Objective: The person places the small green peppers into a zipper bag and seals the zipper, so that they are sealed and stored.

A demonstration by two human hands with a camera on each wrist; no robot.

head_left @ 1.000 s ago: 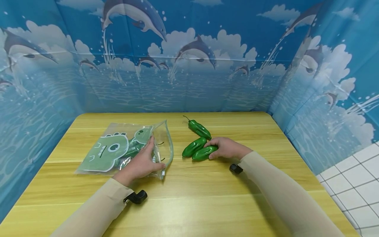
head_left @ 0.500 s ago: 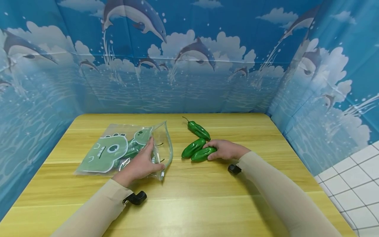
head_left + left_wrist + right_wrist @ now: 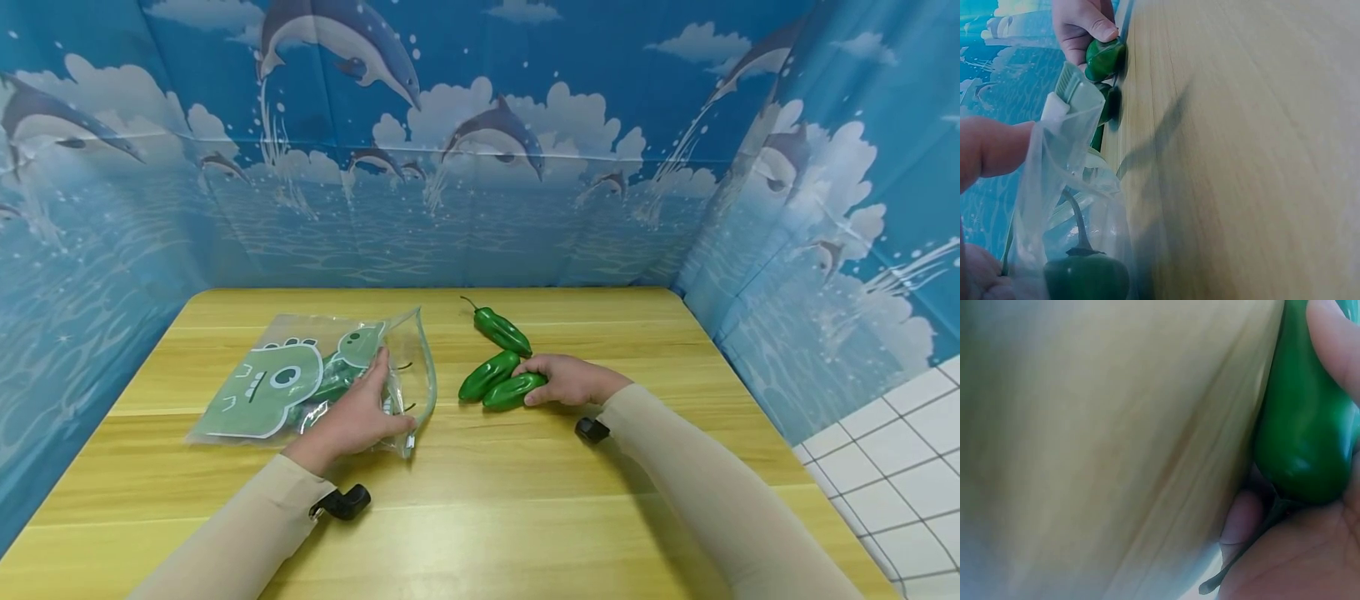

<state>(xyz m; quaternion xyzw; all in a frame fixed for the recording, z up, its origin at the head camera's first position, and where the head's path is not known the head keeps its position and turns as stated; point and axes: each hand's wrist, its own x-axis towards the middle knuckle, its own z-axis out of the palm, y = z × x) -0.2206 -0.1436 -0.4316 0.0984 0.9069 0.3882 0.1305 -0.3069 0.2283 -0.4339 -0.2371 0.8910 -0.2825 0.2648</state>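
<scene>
My left hand point(image 3: 360, 412) holds a clear zip bag point(image 3: 258, 392) with a green cartoon print near its mouth. In the left wrist view the thumb point(image 3: 997, 150) touches the plastic beside the white slider point(image 3: 1055, 107). Inside the bag lie green peppers, one showing its stem and top point(image 3: 1087, 275). My right hand point(image 3: 573, 379) grips a green pepper point(image 3: 513, 392) on the table, thumb on the near side. The right wrist view shows that pepper point(image 3: 1304, 437) against the palm, stem toward the wrist. Two more green peppers, one close beside point(image 3: 489, 375) and one behind point(image 3: 501, 331), lie near it.
The light wooden table point(image 3: 480, 517) carries everything. A blue curtain printed with dolphins point(image 3: 480, 217) closes off the back and sides. White floor tiles point(image 3: 892, 467) show past the right edge.
The view shifts very slightly; hands, bag and peppers otherwise hold their places.
</scene>
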